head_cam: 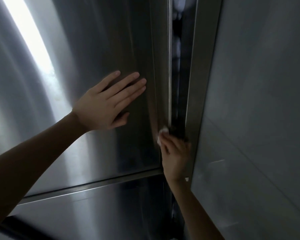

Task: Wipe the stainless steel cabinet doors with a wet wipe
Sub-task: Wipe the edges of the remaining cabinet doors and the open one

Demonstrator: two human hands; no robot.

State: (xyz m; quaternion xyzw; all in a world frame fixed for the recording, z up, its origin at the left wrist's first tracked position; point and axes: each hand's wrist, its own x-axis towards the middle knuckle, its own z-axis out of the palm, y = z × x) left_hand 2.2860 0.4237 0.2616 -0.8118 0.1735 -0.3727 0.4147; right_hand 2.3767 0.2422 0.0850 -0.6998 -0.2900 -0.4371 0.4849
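- Where the brushed-steel cabinet door (97,40) ends at its right edge, a small white wet wipe (163,134) is bunched against the metal, low down and beside a dark vertical gap (176,66).
- The right hand (175,158) reaches up from below with its fingers curled round the wipe; it is slightly blurred.
- The left hand (106,104) lies flat on the door's face, fingers straight and close together, grasping nothing.
- A bright streak of light (29,37) crosses the door's left side. A second steel panel (111,205) sits under a horizontal seam, and a plain grey wall (258,84) stands on the right.
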